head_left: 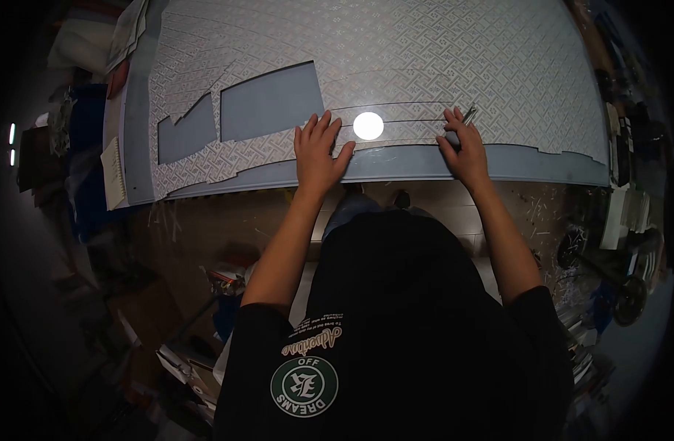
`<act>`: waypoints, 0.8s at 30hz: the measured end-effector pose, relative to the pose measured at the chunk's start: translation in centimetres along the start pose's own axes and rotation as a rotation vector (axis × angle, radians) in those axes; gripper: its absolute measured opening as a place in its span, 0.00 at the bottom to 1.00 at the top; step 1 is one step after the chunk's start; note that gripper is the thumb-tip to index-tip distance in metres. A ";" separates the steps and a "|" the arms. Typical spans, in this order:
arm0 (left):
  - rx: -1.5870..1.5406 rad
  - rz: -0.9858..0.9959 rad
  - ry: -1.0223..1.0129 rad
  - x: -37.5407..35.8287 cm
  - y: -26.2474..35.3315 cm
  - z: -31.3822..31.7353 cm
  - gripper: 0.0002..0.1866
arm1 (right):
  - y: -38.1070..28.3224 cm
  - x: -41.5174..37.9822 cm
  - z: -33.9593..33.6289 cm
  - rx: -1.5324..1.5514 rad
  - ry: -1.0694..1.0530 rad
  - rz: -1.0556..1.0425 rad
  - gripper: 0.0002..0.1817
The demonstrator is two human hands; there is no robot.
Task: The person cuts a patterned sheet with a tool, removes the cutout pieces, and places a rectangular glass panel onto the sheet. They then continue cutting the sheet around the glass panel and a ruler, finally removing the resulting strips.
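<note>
A light fabric (pixel 440 44) with a woven lattice pattern lies spread over the grey-blue table top. My left hand (pixel 322 154) rests flat near the front edge of the fabric, fingers spread, beside a large cut-out opening. My right hand (pixel 465 151) is farther right on the same edge, its fingers bent, with a slim silver-coloured tool (pixel 470 115) sticking out of them; its kind cannot be made out. Dark straight lines run across the fabric between both hands. A bright white round spot (pixel 368 126) shows there, apparently light.
Two openings in the fabric bare the table top (pixel 271 103) at left. A spiral notepad (pixel 113 175) lies on the table's left edge. Thread scraps litter the floor (pixel 531 213). Piled goods stand on both sides, and a wheeled base (pixel 631 298) is at right.
</note>
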State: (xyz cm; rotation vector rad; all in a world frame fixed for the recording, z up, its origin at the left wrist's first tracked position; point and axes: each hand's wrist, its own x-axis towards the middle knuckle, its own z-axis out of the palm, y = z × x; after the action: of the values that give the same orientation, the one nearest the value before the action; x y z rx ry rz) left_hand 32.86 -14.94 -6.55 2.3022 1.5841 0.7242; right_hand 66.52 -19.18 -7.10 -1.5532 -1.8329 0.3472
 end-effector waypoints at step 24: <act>-0.002 0.024 -0.006 -0.1 -0.3 0.0 0.28 | 0.3 -0.2 0.3 0.013 0.034 -0.011 0.33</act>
State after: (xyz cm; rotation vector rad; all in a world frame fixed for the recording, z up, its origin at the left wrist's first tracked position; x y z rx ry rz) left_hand 32.61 -14.87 -6.75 2.3238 1.5552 0.7231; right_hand 66.57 -19.17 -7.61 -1.5312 -1.8091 0.3252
